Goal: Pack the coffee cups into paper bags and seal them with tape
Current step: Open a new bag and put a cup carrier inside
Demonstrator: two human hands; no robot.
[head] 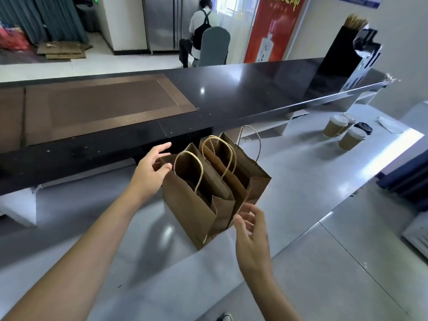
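Two open brown paper bags with twine handles (215,181) stand side by side on the grey desk (301,205); contents unseen. The left hand (151,172) touches one rim with relaxed fingers. The right hand (250,225) hovers loosely spread.

Views: one, head-worn, wide-angle; straight edges bow toward the frame borders. Position: at the person's head, above the pale grey desk (324,262). Facing: forward and steeply down across the desk toward the raised glossy black stone ledge (231,93) and the room behind it. Nearness: close; both bare forearms enter from the bottom edge, left hand (151,169) and right hand (251,230) near frame centre. Shared coverage: not applicable, single view.
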